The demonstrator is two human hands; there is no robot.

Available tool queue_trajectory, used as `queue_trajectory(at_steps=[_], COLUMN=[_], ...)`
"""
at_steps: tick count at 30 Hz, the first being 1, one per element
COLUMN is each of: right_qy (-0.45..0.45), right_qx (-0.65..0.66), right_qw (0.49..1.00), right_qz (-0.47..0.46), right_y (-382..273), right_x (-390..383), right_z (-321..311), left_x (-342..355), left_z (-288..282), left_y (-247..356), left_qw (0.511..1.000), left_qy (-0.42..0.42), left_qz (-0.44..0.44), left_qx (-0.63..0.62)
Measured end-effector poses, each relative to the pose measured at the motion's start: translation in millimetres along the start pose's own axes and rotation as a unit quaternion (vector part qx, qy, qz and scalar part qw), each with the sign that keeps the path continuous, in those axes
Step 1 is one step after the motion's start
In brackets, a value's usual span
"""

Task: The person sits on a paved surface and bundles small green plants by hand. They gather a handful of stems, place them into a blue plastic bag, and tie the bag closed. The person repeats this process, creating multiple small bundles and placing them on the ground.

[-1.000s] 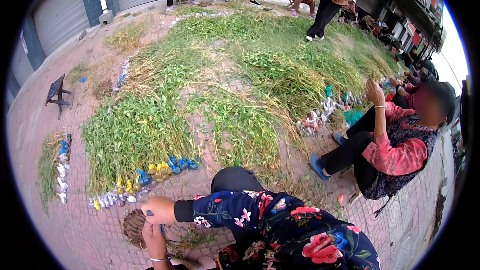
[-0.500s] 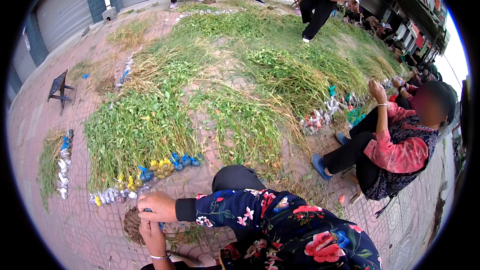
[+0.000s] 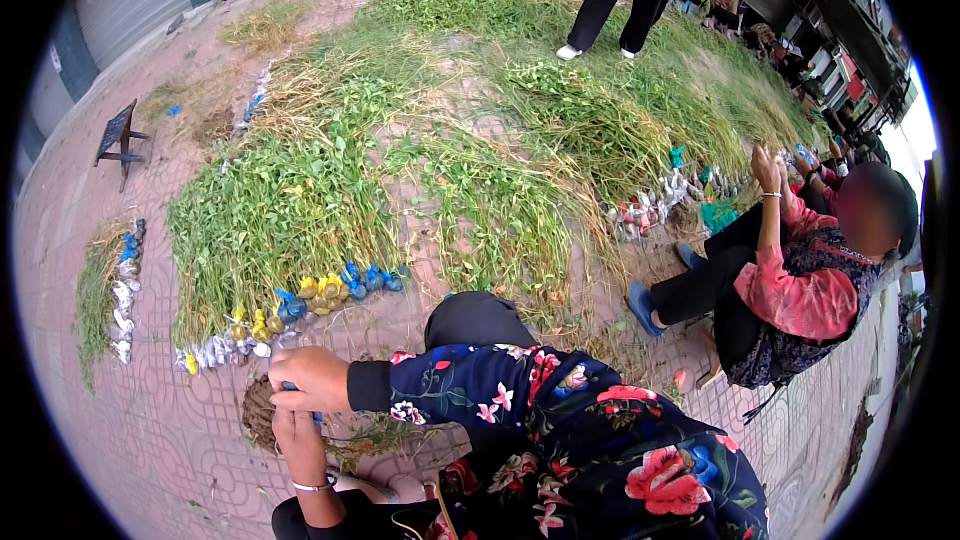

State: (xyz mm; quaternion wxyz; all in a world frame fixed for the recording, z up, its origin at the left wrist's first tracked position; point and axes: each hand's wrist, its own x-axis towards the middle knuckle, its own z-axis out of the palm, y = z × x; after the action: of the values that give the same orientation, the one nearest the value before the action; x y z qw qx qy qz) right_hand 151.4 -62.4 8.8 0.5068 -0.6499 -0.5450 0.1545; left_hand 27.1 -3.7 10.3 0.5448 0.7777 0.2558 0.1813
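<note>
My right hand, in the floral sleeve, is closed around something small and blue. My left hand, with a bracelet at the wrist, is pressed up beneath it, fingers closed on the same blue thing, which is mostly hidden. Just behind both hands lies a brown mound of soil, with loose stems to its right. Beyond them, small knotted yellow, blue and white bags line the root ends of green plant bundles.
A seated co-worker in pink raises both hands at right. A standing person is among spread greens. Another bagged row and a small folding stool are at left. Further people sit along the shutters and awning.
The view has shifted, so the ground appears higher in the picture. The standing person has stepped leftward with feet now apart. My hands remain together over the soil.
</note>
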Motion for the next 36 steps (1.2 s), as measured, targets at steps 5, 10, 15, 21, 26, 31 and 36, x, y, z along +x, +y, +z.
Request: queue_trajectory(at_steps=[5,10,15,21,26,31,36], right_qy=[0.009,-0.012,0.039,0.097,0.079,0.063,0.035], right_qx=[0.104,0.122,0.074,-0.002,-0.01,-0.029,-0.014], right_qw=[0.991,0.986,0.99,0.989,0.991,0.995,0.999], right_qz=[-0.077,-0.112,-0.11,-0.115,-0.103,-0.072,-0.028], right_y=[-4.3,-5.6,-6.6,-1.4,1.7,0.2,3.8], right_x=[3.5,3.0,0.4,-2.5,-3.2,-1.5,-0.7], right_z=[-10.9,-13.0,-3.4,10.2,11.0,5.1,-1.5], left_x=[-3.7,-5.7,-6.2,-6.7,-8.3,-4.1,2.8], left_z=[-4.0,-13.4,-16.1,-13.1,-11.6,-2.3,-2.1], left_y=[16.1,1.4,-4.9,-3.8,-4.9,1.8,-4.0], left_qw=[0.969,0.913,0.885,0.905,0.916,0.95,0.959], left_qy=[0.006,-0.071,-0.103,-0.094,-0.088,-0.045,-0.041], left_qz=[-0.168,-0.149,-0.155,-0.16,-0.16,-0.14,-0.151], left_qx=[-0.183,-0.373,-0.426,-0.383,-0.357,-0.277,-0.234])
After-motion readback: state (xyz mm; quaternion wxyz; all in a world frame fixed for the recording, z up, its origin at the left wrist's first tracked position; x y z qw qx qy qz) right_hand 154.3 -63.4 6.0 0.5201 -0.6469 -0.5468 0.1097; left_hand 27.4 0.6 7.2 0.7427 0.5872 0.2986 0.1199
